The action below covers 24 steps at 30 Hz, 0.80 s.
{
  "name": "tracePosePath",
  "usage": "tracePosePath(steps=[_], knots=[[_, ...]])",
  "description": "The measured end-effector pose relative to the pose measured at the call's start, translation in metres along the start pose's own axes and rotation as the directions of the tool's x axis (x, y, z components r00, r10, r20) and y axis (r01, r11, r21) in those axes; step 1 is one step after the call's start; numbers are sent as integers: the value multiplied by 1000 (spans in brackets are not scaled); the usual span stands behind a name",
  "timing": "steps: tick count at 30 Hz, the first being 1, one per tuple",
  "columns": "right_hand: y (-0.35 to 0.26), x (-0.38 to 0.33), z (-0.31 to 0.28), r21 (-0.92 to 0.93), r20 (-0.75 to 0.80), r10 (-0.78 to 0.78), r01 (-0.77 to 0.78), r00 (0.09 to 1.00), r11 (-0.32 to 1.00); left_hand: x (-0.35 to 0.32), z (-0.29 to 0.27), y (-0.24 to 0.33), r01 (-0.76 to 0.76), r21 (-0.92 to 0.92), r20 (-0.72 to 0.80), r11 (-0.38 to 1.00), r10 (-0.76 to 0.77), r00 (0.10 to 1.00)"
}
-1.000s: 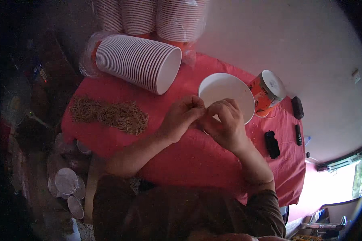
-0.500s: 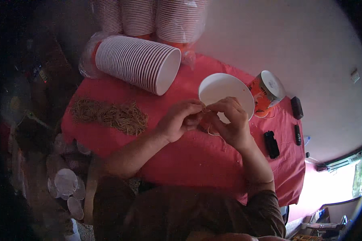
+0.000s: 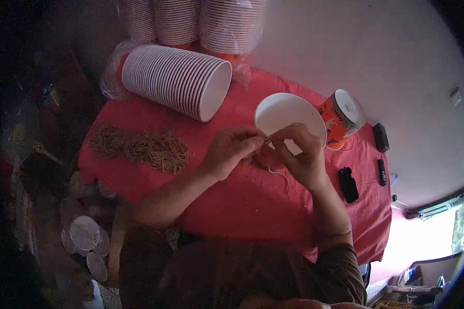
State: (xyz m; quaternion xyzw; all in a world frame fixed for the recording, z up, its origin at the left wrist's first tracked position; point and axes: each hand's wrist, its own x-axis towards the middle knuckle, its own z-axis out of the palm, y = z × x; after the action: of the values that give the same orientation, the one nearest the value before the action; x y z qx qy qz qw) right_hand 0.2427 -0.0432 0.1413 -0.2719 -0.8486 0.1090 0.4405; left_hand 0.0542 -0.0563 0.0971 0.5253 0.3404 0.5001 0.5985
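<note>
At the near rim of a paper bucket (image 3: 281,109), white inside, my two hands meet fingertip to fingertip. My left hand (image 3: 233,153) is closed in a pinch, its thumb tip pointing at the other hand. Thumb and forefinger of my right hand (image 3: 305,157) pinch as well, making a ring with a gap through which the bucket shows. A thin pale string (image 3: 282,176) trails from below the fingers onto the cloth. The part between the fingertips is very small, and the bucket's near side is mostly hidden by my hands.
A bundle of brown strings (image 3: 142,149) lies left on the red cloth (image 3: 237,206). Nested white buckets (image 3: 172,80) lie behind it, with wrapped stacks (image 3: 178,23) beyond. An orange printed bucket (image 3: 340,121) stands upside down at right, near black objects (image 3: 348,185).
My fingertips have shifted slightly right along the rim. The right thumb and forefinger now form a wider ring, and more of the hanging string shows. The buckets have stayed put.
</note>
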Motion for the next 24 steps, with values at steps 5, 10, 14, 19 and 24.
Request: tracePosePath(steps=[5,10,14,19,24], knots=[[3,-1,-4,7,-35,48,-48,998,999,3,-1,4,9,8,6,1000,-9,1000],[6,-3,-3,31,-51,72,-70,996,997,3,2,7,-47,154,-17,987,50,999],[5,-2,-4,69,-28,106,-104,994,992,8,1,-3,-193,153,5,969,195,981],[3,-2,-4,110,11,129,-130,992,985,5,4,-2,-259,134,20,957,258,966],[4,-5,-1,215,10,214,-211,977,954,3,6,-1,-310,221,52,925,306,951]])
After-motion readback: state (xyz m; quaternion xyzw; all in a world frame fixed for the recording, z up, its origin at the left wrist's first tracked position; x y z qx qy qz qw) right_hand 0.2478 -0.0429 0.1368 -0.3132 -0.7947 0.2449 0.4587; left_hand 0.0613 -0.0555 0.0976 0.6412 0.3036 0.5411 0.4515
